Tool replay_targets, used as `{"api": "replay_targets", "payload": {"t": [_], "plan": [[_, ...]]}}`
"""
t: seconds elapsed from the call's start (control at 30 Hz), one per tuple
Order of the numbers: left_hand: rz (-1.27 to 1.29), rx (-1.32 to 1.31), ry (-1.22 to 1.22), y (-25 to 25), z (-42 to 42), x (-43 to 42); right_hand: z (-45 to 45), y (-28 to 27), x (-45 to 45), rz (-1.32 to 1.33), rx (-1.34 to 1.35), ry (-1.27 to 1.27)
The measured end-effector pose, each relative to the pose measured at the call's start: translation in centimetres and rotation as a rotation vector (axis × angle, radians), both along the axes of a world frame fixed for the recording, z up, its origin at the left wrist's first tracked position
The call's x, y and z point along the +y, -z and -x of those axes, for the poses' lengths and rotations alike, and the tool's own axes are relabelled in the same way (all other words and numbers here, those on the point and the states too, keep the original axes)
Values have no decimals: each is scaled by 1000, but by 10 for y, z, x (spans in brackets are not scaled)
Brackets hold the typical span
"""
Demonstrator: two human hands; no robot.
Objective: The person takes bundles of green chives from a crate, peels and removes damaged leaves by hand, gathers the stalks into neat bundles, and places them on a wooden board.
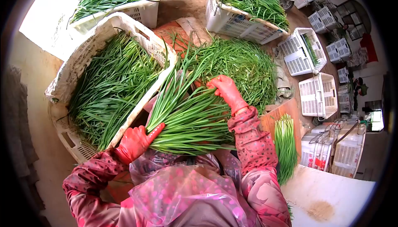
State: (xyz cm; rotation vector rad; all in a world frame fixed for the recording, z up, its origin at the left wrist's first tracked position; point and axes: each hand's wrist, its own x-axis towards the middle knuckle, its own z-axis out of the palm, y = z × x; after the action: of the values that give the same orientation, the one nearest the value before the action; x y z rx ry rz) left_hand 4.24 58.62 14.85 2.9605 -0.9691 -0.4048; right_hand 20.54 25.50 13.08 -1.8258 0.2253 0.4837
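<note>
Red gloves cover both my hands. A loose bunch of garlic chives [186, 123] fans out across my lap, and my left hand [139, 142] is closed around its gathered end, thumb along the leaves. My right hand [228, 92] pinches a few chive leaves at the far side of the bunch, with fingertips together. Just beyond it lies a big heap of loose chives [244, 69]. To my left stands a white crate [143, 107] holding more loose chives [112, 90].
A neat bundle of chives [286, 144] lies on a board [267, 121] at my right. Two filled crates [139, 13] [236, 24] stand ahead. Other white crates [317, 96] are on the floor at right, beside a white surface [327, 189].
</note>
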Motion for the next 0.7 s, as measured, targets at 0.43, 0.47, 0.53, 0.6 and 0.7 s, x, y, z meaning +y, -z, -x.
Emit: {"api": "replay_targets", "payload": {"t": [0.43,0.47,0.53,0.6,0.7], "plan": [[-48,-49,42,-1,-4,-1,1,-47,-47,439,-236,94],[-49,-49,45,-1,-4,-1,3,-70,-24,364,-290,7],[-45,-62,53,-1,-4,-1,-2,-75,8,373,-347,-203],[-59,-61,55,-5,-6,-3,-17,-50,22,719,-636,-485],[-50,-52,50,-6,-5,-2,-29,-34,36,922,-481,-756]]}}
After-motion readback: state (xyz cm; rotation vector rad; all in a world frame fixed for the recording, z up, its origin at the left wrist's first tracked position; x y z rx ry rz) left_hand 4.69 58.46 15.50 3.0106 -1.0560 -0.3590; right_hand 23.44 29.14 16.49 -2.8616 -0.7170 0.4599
